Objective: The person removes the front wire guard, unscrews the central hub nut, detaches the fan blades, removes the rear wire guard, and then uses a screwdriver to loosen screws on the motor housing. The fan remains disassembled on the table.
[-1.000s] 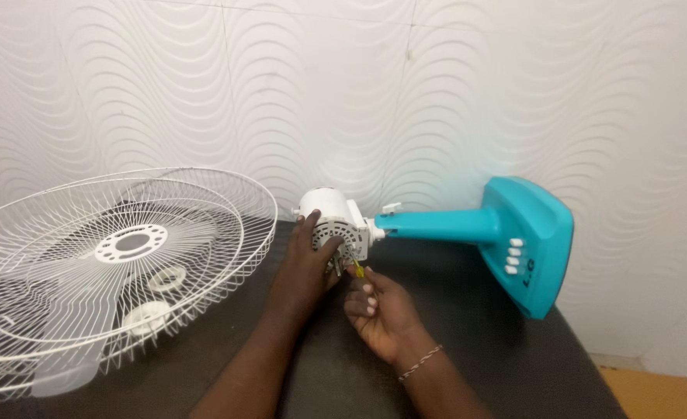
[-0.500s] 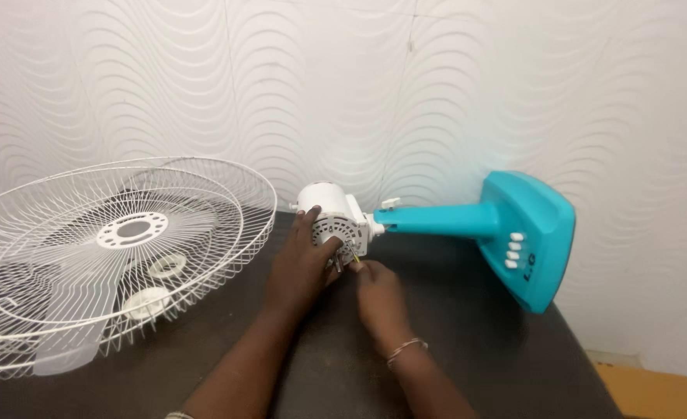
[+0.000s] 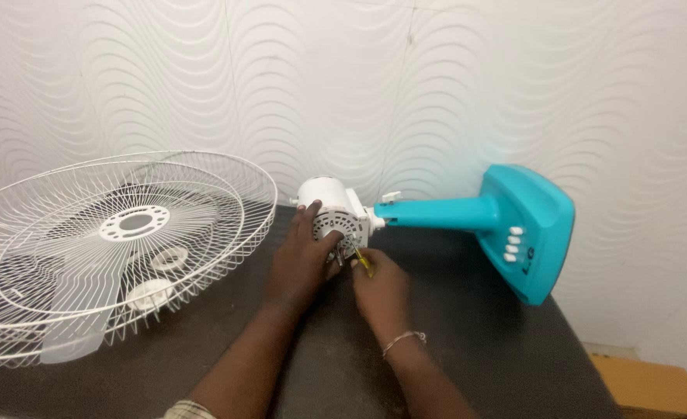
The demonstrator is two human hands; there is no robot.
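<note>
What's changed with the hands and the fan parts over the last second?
The right hand turned from palm-up to knuckles-up and moved in closer to the white motor housing, keeping the small yellow tool at the motor's lower edge. The left hand kept its grip on the housing. The teal fan stand and the wire fan guards lie as before on the dark table.

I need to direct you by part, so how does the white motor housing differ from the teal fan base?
The white round motor housing is small, vented and gripped by the left hand; the teal plastic fan base is larger, smooth and untouched. The housing sits near the white wire fan guards, while the base lies tipped on its side against the wall, white buttons facing out. Both rest on the dark table, joined by the teal neck.
</note>
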